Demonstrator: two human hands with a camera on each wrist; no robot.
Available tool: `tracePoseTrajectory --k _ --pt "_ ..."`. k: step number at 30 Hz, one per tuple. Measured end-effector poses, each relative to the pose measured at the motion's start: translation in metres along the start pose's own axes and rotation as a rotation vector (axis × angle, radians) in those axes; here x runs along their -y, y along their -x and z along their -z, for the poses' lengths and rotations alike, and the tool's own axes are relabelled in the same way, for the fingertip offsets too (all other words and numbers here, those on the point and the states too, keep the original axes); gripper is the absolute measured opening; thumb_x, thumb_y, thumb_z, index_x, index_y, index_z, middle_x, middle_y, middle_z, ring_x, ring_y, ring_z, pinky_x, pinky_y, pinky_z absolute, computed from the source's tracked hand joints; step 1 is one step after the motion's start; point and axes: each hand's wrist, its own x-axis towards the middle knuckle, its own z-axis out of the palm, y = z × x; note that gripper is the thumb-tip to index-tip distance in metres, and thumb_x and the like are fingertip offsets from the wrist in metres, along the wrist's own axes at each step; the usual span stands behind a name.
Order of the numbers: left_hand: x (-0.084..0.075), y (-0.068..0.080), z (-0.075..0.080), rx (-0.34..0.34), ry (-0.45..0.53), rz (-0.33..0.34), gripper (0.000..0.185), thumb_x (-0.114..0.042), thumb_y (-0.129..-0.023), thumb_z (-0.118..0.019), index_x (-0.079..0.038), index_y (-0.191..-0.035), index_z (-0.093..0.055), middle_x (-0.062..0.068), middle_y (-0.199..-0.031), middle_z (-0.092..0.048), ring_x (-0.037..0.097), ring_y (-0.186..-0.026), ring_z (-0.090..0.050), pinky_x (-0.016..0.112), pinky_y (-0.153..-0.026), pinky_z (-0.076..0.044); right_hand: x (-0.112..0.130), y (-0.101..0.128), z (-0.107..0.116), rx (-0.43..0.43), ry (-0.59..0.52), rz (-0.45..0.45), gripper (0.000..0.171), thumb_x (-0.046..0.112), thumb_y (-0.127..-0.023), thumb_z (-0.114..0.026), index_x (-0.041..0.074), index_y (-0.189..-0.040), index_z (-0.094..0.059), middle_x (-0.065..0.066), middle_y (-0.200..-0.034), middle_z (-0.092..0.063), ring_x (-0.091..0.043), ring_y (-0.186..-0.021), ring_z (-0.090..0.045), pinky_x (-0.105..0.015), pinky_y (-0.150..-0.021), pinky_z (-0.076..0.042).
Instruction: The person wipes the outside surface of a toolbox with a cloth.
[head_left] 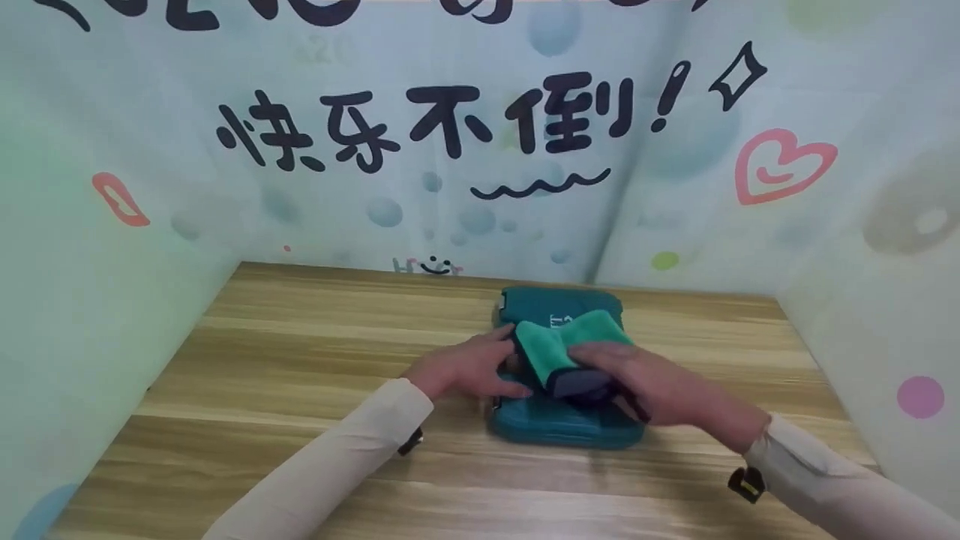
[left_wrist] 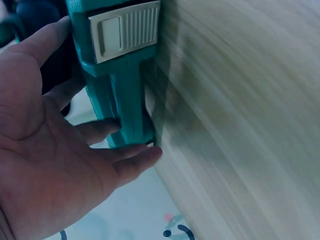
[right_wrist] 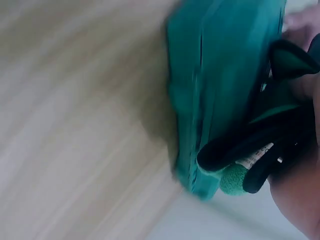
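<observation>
A teal plastic case (head_left: 566,431) lies flat on the wooden table, with pale lettering on its far part. My right hand (head_left: 664,382) holds a green cloth (head_left: 551,346) with dark edging over the middle of the case. In the right wrist view, folds of the cloth (right_wrist: 234,179) and a small white label stick out beside the palm. My left hand (head_left: 469,369) is at the case's left side, fingers spread and loosely bent. The left wrist view has its fingertips against the side wall, below a pale ribbed latch (left_wrist: 127,31).
The wooden table (head_left: 300,352) reaches back to a printed cloth backdrop (head_left: 435,217) with black writing. Pale side walls (head_left: 870,300) stand left and right. Both sleeves are light, with a small dark device (head_left: 746,484) at the right wrist.
</observation>
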Motion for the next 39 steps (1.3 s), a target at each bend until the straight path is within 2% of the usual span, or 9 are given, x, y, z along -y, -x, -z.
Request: tracePoseTrajectory --k 5,8,10,14,16,20,26,32,39 --pt "0.004 0.005 -0.002 -0.013 0.04 -0.002 0.079 -0.042 -0.095 -0.069 -0.022 -0.161 -0.032 0.015 -0.168 -0.01 0.03 -0.15 -0.02 0.049 -0.112 -0.033 0.028 0.0 -0.014 0.011 0.066 0.077 0.084 -0.003 -0.077 -0.077 0.002 -0.153 -0.041 -0.014 -0.154 -0.044 -0.031 -0.142 -0.039 -0.053 -0.109 -0.036" --pt "0.003 0.006 0.0 0.015 0.031 0.042 0.077 -0.036 -0.097 -0.069 -0.023 -0.162 -0.03 0.017 -0.165 -0.018 0.033 -0.145 -0.029 0.054 -0.109 -0.036 0.04 0.0 -0.022 -0.003 0.094 0.144 0.087 -0.003 -0.078 -0.078 0.004 -0.155 -0.038 -0.013 -0.156 -0.041 -0.031 -0.142 -0.038 -0.053 -0.108 -0.038" --pt "0.003 0.006 0.003 0.046 0.006 0.042 0.069 -0.028 -0.097 -0.069 -0.018 -0.158 -0.04 0.015 -0.158 -0.035 0.032 -0.136 -0.04 0.052 -0.107 -0.039 0.046 0.001 -0.028 -0.019 0.117 0.187 0.087 -0.006 -0.08 -0.077 0.004 -0.156 -0.036 -0.013 -0.158 -0.039 -0.031 -0.143 -0.038 -0.053 -0.107 -0.038" --pt "0.002 0.002 0.01 0.103 -0.02 -0.028 0.045 -0.015 -0.102 -0.062 -0.01 -0.146 -0.056 0.006 -0.122 -0.063 0.024 -0.11 -0.056 0.04 -0.099 -0.045 0.053 0.002 -0.039 -0.047 0.154 0.239 0.08 -0.006 -0.087 -0.069 0.004 -0.158 -0.033 -0.012 -0.161 -0.034 -0.03 -0.144 -0.035 -0.05 -0.11 -0.036" --pt "0.001 -0.001 0.012 0.11 0.022 -0.027 0.031 -0.014 -0.105 -0.056 -0.009 -0.135 -0.064 0.004 -0.097 -0.064 0.021 -0.086 -0.058 0.036 -0.083 -0.05 0.057 0.002 -0.044 -0.042 0.165 0.252 0.069 0.002 -0.096 -0.063 0.006 -0.158 -0.033 -0.01 -0.162 -0.033 -0.029 -0.146 -0.032 -0.048 -0.112 -0.034" --pt "-0.005 -0.002 0.009 0.07 0.076 0.064 0.026 -0.023 -0.109 -0.047 -0.011 -0.107 -0.071 0.003 -0.069 -0.054 0.021 -0.061 -0.055 0.033 -0.061 -0.046 0.068 -0.004 -0.052 -0.009 0.237 0.295 0.055 0.016 -0.106 -0.052 0.007 -0.158 -0.036 -0.006 -0.162 -0.033 -0.026 -0.148 -0.028 -0.047 -0.113 -0.031" --pt "-0.013 -0.001 0.003 0.057 0.033 0.135 0.025 -0.029 -0.107 -0.051 -0.011 -0.106 -0.068 0.004 -0.071 -0.056 0.02 -0.062 -0.056 0.037 -0.064 -0.051 0.082 -0.019 -0.063 0.007 0.355 0.36 0.042 0.018 -0.108 -0.047 0.007 -0.149 -0.051 -0.004 -0.159 -0.039 -0.026 -0.149 -0.025 -0.043 -0.116 -0.026" --pt "-0.011 0.0 0.001 0.083 0.072 0.158 0.012 -0.013 -0.101 -0.058 -0.012 -0.107 -0.068 0.005 -0.075 -0.057 0.021 -0.066 -0.058 0.042 -0.071 -0.056 0.088 -0.031 -0.073 0.032 0.453 0.381 0.04 0.017 -0.107 -0.048 0.006 -0.145 -0.055 -0.005 -0.155 -0.045 -0.023 -0.15 -0.024 -0.041 -0.118 -0.021" --pt "-0.011 0.0 0.002 0.129 0.06 0.177 0.032 0.001 -0.093 -0.061 -0.011 -0.122 -0.068 0.004 -0.087 -0.064 0.02 -0.073 -0.062 0.039 -0.075 -0.056 0.091 -0.036 -0.08 0.053 0.531 0.383 0.043 0.017 -0.108 -0.051 0.006 -0.149 -0.052 -0.005 -0.155 -0.046 -0.02 -0.15 -0.024 -0.038 -0.119 -0.017"
